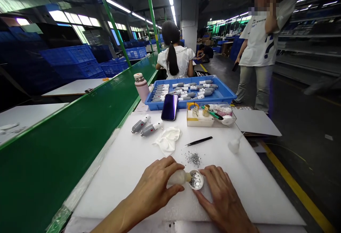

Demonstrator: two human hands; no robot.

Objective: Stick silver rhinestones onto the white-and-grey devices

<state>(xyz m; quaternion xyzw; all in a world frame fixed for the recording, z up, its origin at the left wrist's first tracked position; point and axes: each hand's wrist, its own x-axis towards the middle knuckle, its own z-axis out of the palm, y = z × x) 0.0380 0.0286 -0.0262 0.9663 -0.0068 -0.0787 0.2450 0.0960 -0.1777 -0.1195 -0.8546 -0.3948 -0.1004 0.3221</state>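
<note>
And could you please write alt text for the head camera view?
The left hand holds a small bottle at a white cup of silvery bits, which the right hand holds; beyond lie black tweezers and a blue tray.

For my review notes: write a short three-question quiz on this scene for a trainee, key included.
1. True or false: the left hand holds a small bottle with its tip at the rim of the round white container.
2. Count: how many grey-and-white devices lie directly on the white work surface, outside the blue tray?
3. Multiple choice: where are the black tweezers?
A) in the blue tray
B) inside the clear box
C) on the white work surface

Key: 1. True. 2. Two. 3. C.
</note>
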